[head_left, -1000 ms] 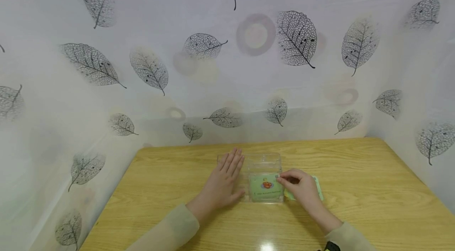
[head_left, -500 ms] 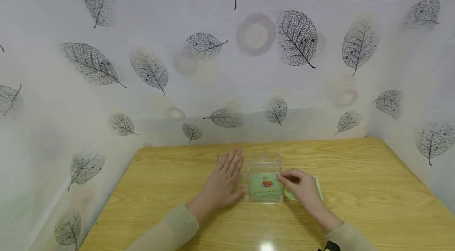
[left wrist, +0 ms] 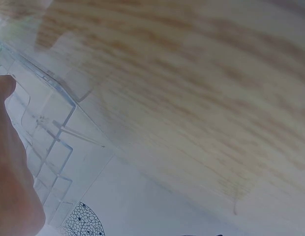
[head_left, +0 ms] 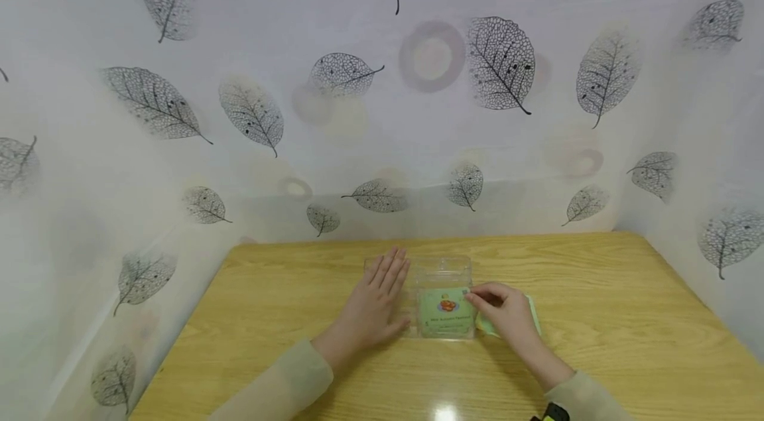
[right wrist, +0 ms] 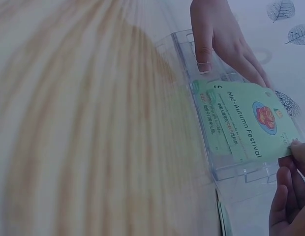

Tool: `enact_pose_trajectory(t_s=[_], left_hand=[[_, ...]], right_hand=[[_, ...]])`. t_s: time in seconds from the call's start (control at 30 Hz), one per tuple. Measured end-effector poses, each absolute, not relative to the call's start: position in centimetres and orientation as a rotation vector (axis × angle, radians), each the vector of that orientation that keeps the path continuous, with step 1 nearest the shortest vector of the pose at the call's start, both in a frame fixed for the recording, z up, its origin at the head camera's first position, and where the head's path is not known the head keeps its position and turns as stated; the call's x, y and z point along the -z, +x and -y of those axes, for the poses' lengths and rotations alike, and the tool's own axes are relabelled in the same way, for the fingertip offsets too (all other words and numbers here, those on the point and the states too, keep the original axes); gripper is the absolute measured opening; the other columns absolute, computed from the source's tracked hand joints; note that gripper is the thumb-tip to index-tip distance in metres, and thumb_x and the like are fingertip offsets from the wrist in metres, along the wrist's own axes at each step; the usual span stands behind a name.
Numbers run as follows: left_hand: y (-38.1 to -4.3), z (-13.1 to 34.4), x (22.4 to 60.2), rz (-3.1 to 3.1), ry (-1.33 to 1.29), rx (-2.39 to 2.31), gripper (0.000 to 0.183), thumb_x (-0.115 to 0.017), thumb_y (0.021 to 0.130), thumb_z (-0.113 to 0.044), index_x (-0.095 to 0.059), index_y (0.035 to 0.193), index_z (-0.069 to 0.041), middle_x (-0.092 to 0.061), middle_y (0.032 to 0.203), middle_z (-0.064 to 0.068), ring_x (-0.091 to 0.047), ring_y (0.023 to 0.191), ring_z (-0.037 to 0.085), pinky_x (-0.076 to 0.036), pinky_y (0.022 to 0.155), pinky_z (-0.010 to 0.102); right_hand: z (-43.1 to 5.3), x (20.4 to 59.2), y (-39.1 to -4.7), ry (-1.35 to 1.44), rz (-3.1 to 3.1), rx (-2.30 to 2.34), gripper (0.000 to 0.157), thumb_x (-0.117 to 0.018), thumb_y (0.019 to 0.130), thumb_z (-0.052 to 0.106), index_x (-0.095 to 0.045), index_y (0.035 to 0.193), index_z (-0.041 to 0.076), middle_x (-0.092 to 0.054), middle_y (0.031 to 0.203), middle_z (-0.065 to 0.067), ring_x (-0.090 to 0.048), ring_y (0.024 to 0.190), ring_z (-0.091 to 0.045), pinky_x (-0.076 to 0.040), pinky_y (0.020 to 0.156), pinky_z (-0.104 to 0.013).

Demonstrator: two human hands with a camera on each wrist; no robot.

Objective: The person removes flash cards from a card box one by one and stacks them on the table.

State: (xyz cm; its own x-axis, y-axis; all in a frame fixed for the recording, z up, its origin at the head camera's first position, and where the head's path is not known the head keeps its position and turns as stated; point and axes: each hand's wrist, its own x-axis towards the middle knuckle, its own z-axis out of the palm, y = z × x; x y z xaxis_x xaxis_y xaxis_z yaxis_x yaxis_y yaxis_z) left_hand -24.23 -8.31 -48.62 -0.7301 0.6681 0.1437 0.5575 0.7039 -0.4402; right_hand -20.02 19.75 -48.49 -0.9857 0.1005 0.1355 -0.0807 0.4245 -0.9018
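A clear plastic box [head_left: 443,268] with compartments sits on the table. My left hand [head_left: 377,305] rests on its left part, fingers straight and pointing away, thumb apart. My right hand [head_left: 504,311] pinches the upper right corner of a green card [head_left: 446,315] between thumb and fingertips. In the right wrist view this card [right wrist: 253,125] reads "Mid-Autumn Festival" above a picture of red food on a plate. It lies tilted over another green card [right wrist: 206,130] in the box's right compartment. The left wrist view has the left hand [left wrist: 15,182] beside the box's clear walls [left wrist: 56,142].
More green cards [head_left: 533,313] lie on the wooden table [head_left: 621,321] right of the box, partly hidden under my right hand. A white curtain [head_left: 358,142] with a leaf print stands behind the table and along both sides.
The pinched green card has shifted slightly toward the far side of the box, and its print shows more clearly. Both hands stay almost in place.
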Motion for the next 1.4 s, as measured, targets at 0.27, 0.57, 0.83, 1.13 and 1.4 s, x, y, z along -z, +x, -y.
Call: enact_pose_trajectory(t_s=[0.27, 0.57, 0.83, 1.13, 1.4], left_hand=[[-24.1, 8.3, 48.5, 2.636, -0.967, -0.531, 0.101, -0.037, 0.102, -0.075, -0.017, 0.169, -0.002, -0.006, 0.179, 0.018, -0.008, 0.168, 0.034, -0.015, 0.138, 0.044], [-24.2, 8.4, 48.4, 2.626, -0.970, -0.525, 0.102, -0.037, 0.102, -0.076, -0.016, 0.169, -0.002, -0.006, 0.179, 0.018, -0.009, 0.168, 0.034, -0.016, 0.138, 0.044], [-24.2, 8.4, 48.4, 2.629, -0.972, -0.527, 0.102, -0.039, 0.102, -0.074, -0.016, 0.169, -0.002, -0.006, 0.179, 0.018, -0.008, 0.168, 0.034, -0.015, 0.138, 0.043], [-24.2, 8.6, 48.7, 2.593, -0.979, -0.496, 0.102, -0.039, 0.101, -0.074, -0.018, 0.169, -0.001, -0.007, 0.179, 0.019, -0.011, 0.167, 0.035, -0.017, 0.137, 0.045], [-24.1, 8.6, 48.5, 2.610, -0.983, -0.503, 0.102, -0.041, 0.101, -0.074, -0.018, 0.169, -0.001, -0.008, 0.179, 0.018, -0.010, 0.168, 0.035, -0.016, 0.137, 0.045]], right_hand=[[-19.7, 48.5, -20.1, -0.012, 2.491, -1.612, 0.014, -0.081, 0.094, 0.012, -0.081, 0.103, 0.001, -0.081, 0.099, -0.014, -0.064, 0.078, 0.003, -0.056, 0.071, -0.015], [-19.6, 48.0, -19.9, 0.012, 2.473, -1.607, 0.012, -0.077, 0.096, 0.007, -0.081, 0.104, -0.002, -0.081, 0.099, -0.016, -0.062, 0.077, 0.005, -0.056, 0.068, -0.016], [-19.6, 47.8, -20.0, 0.028, 2.437, -1.597, 0.013, -0.075, 0.098, 0.005, -0.081, 0.106, -0.002, -0.080, 0.101, -0.018, -0.062, 0.075, 0.005, -0.055, 0.066, -0.016], [-19.7, 47.2, -19.9, 0.049, 2.381, -1.630, 0.016, -0.074, 0.099, 0.006, -0.079, 0.109, -0.004, -0.080, 0.097, -0.018, -0.061, 0.074, 0.002, -0.051, 0.062, -0.016], [-20.1, 46.9, -20.0, 0.075, 2.357, -1.626, 0.015, -0.072, 0.100, 0.005, -0.078, 0.109, -0.006, -0.079, 0.097, -0.018, -0.065, 0.077, 0.001, -0.054, 0.063, -0.016]])
